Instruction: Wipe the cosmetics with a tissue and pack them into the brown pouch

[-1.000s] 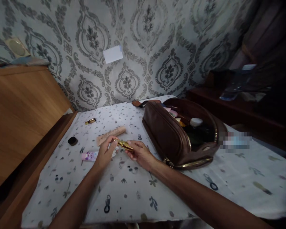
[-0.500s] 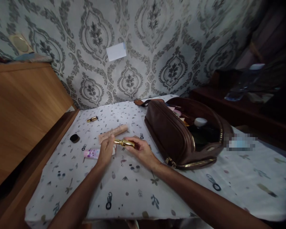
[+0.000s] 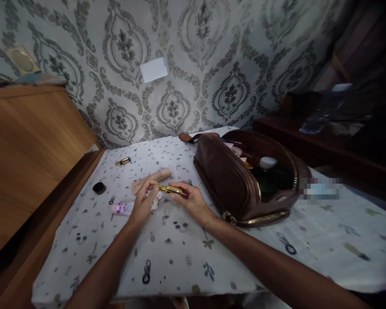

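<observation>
A shiny gold cosmetic tube (image 3: 170, 189) lies crosswise between my two hands, over the table. My left hand (image 3: 143, 201) pinches its left end with thumb and fingertips, and my right hand (image 3: 193, 201) is closed around the right end. Beside my left fingertips shows something white and crumpled (image 3: 156, 200); whether that hand holds it I cannot tell. A beige squeeze tube (image 3: 159, 175) lies just beyond my left hand. Another tube, pink and purple (image 3: 122, 208), is partly hidden behind that hand.
An open brown makeup bag (image 3: 225, 176), with cosmetics and a white-capped container (image 3: 268, 163), stands to the right. A small gold-and-black tube (image 3: 122, 161) and a round dark jar (image 3: 99, 188) lie at left on the patterned cloth (image 3: 167, 266). A wooden cabinet (image 3: 35, 137) borders the left.
Both hands still hold the gold tube, with my left fingers shifted slightly around its end. More of the white crumpled thing shows beside them. The view has shifted slightly.
</observation>
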The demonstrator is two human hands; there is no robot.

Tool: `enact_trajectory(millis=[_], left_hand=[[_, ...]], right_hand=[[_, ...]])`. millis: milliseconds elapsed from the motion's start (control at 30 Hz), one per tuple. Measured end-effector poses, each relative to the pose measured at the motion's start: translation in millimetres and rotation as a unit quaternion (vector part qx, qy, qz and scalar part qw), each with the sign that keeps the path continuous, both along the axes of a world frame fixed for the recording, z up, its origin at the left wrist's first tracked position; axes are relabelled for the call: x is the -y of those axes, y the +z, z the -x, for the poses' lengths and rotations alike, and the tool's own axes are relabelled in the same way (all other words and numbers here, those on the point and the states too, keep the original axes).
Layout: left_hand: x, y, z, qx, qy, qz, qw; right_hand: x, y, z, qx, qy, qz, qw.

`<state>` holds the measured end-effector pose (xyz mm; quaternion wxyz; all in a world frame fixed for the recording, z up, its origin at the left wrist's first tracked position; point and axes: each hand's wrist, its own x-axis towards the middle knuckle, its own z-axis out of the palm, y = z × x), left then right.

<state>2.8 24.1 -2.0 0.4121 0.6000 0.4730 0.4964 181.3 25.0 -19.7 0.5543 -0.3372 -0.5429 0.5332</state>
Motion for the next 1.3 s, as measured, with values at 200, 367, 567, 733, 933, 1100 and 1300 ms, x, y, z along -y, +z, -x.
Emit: enact_trajectory(millis=[200, 367, 567, 733, 933, 1100, 1300], left_hand=[[-4.7, -7.2, -1.6, 0.003, 0.027, 0.036, 0.999], [-4.9, -7.4, -1.1, -0.014, 0.047, 0.054, 0.997], [-5.9, -7.1, -0.2, -0.022, 0.056, 0.042, 0.997], [-4.9, -6.0, -1.1, -0.018, 0.047, 0.045, 0.998], [-2.9, -4.6, -1.8, -0.009, 0.038, 0.046, 0.998], [-0.3, -1.1, -2.5, 0.004, 0.022, 0.023, 0.999], [-0.5, -0.8, -2.2, 0.018, 0.022, 0.012, 1.000]], right_hand=[[1.7, 1.6, 1.1, 0.007, -0.003, -0.021, 1.000], [2.7, 1.7, 1.8, 0.012, 0.001, -0.027, 1.000], [3.2, 2.9, 1.3, 0.018, -0.003, -0.030, 0.999], [3.2, 5.4, 0.8, 0.025, -0.009, -0.040, 0.999], [1.8, 3.4, 0.8, 0.026, -0.019, -0.023, 0.999], [-0.3, 1.9, -0.3, -0.002, -0.008, 0.012, 1.000], [-3.4, -1.1, -0.7, -0.001, -0.010, 0.048, 0.999]])
